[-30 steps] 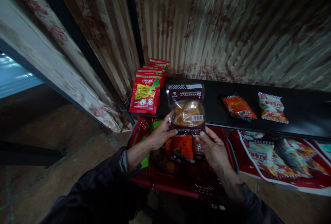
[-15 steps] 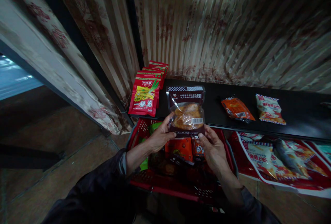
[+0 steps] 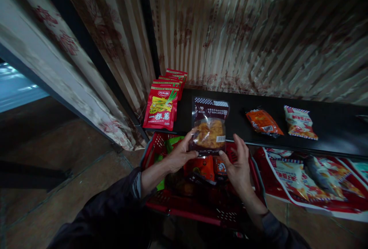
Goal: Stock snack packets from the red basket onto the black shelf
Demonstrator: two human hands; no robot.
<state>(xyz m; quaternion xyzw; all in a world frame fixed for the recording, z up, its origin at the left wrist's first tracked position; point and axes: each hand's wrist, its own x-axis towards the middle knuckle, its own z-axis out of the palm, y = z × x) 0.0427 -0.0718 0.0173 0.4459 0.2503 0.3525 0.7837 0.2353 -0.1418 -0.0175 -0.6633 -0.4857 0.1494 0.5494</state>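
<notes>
A dark snack packet (image 3: 209,126) with a clear window shows golden-brown food inside. My left hand (image 3: 178,154) grips its lower left corner between thumb and fingers. At its lower right, my right hand (image 3: 238,164) has its fingers spread, the thumb tip at or very close to the packet's corner. The packet is upright, tipped back, over the front edge of the black shelf (image 3: 198,92). Below both hands stands a red basket (image 3: 161,201) holding orange packets (image 3: 199,166), green packaging (image 3: 174,141) and darker packs that are hard to make out.
Red snack packets (image 3: 161,107) stand in a row at the shelf's left end. Farther right lie an orange packet (image 3: 263,121) and a white-and-red packet (image 3: 300,122). A red-and-white bag (image 3: 276,172) of packets sits below the shelf. A dark post (image 3: 148,22) and striped curtain (image 3: 230,30) rise behind.
The packet has shifted slightly right and turned a little. My right hand has loosened from its right side, fingers now apart. My left hand still holds on.
</notes>
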